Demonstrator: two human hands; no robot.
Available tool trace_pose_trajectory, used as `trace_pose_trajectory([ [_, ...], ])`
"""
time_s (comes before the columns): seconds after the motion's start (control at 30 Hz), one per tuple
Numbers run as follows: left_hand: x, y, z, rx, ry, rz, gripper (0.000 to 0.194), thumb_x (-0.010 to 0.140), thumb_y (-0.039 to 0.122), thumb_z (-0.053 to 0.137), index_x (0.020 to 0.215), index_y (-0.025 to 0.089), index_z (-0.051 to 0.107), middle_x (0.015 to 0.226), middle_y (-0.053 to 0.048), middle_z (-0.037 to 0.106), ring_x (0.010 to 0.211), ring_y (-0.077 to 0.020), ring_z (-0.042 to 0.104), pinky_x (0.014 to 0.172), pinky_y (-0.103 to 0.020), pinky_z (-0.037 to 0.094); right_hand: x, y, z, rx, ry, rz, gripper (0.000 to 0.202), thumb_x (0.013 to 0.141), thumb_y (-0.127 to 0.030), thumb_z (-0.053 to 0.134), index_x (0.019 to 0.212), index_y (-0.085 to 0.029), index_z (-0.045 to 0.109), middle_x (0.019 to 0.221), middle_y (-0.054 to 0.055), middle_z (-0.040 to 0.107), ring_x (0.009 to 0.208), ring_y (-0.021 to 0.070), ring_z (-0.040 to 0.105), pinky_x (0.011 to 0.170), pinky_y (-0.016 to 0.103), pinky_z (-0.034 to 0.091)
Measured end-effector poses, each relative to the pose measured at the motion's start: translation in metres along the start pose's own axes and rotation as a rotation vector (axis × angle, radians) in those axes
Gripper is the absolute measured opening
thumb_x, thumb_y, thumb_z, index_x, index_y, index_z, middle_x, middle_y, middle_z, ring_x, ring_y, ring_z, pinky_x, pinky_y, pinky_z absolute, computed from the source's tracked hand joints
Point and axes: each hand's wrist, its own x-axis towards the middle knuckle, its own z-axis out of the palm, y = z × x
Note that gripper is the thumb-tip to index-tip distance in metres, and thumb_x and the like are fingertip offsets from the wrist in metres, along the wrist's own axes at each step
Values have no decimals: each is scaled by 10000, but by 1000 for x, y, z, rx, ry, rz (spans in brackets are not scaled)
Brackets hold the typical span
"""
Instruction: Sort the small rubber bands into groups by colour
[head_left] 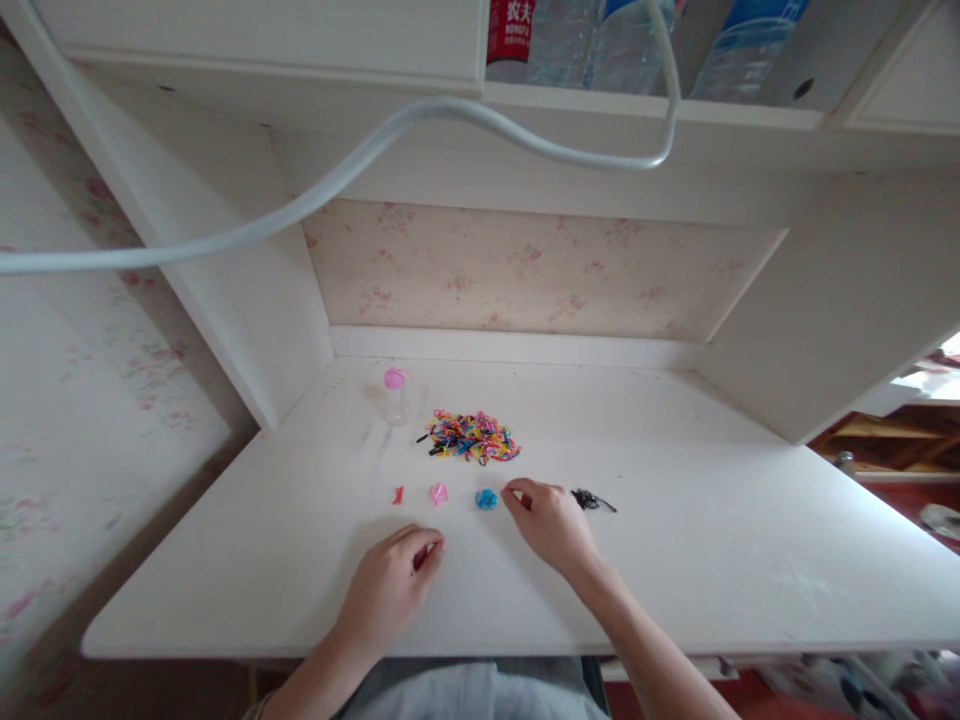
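Observation:
A mixed heap of small coloured bands lies on the white desk. In front of it, from left to right, are a small red bunch, a pink bunch, a blue bunch and a black bunch. My right hand is between the blue and black bunches, its thumb and forefinger pinched beside the blue one; anything between the fingertips is too small to make out. My left hand rests nearer the front edge, below the red and pink bunches, fingers curled with the fingertips together; what they hold, if anything, cannot be seen.
A clear jar with a pink lid stands behind the bunches at the left. A white cable hangs across the upper view. Plastic bottles fill part of the shelf above the white desk. Side panels bound the desk.

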Motion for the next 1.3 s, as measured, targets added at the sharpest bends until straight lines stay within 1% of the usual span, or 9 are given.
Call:
trace_pose_trajectory([
  [0.2,-14,-7,6,-69,6,20,230,889,267,426,835,222,645,768,-15,651,660,-124,576,635,-203,440,47,-12,14,-263,-95,51,326,877,-389,394,1050,-334,664,869,48,699,759,198,640,613,256,382],
  [0.3,-15,-6,5,-66,-9,21,228,891,260,424,840,233,644,769,-7,647,660,-121,575,642,-205,437,58,-15,20,-334,-124,53,340,889,-372,365,1042,-331,666,900,70,690,779,212,638,641,285,403],
  [0.4,-15,-6,4,-47,-31,22,225,892,252,420,851,241,641,783,-6,650,669,-126,580,651,-211,437,63,-15,26,-351,-146,53,350,891,-407,363,989,-310,684,889,85,685,781,222,637,643,297,413],
  [0.5,-15,-6,3,-11,-57,31,214,888,240,425,839,246,633,799,1,654,688,-131,588,664,-218,434,65,-13,30,-352,-153,49,356,889,-429,364,963,-300,688,898,86,682,788,227,638,632,292,413],
  [0.7,-17,-7,4,30,-75,66,197,881,210,436,837,253,623,825,17,659,743,-133,604,679,-222,421,68,-10,32,-334,-167,65,315,874,-431,405,1016,-328,667,927,56,687,814,210,640,642,269,414],
  [0.93,-16,-7,4,46,-83,63,200,881,195,434,836,252,621,818,24,655,747,-131,601,681,-223,415,66,-9,27,-298,-177,101,298,859,-409,436,1033,-349,671,945,41,694,842,207,637,658,258,405],
  [1.03,-16,-6,3,40,-88,64,201,882,194,432,841,252,620,823,24,654,751,-129,598,683,-221,415,62,-5,22,-233,-152,110,304,857,-425,445,1033,-339,678,918,34,702,825,192,637,644,239,387],
  [1.17,-17,-6,3,32,-92,65,202,885,208,429,837,250,621,822,24,653,739,-126,593,666,-219,413,53,8,11,-116,-81,99,319,858,-427,429,977,-314,702,806,17,708,750,163,631,604,219,360],
  [1.3,-16,-7,4,34,-94,65,209,888,217,423,848,254,625,812,24,653,722,-123,590,663,-224,410,39,33,-7,-43,-6,132,343,843,-430,415,862,-275,721,691,1,685,666,145,612,563,211,349],
])
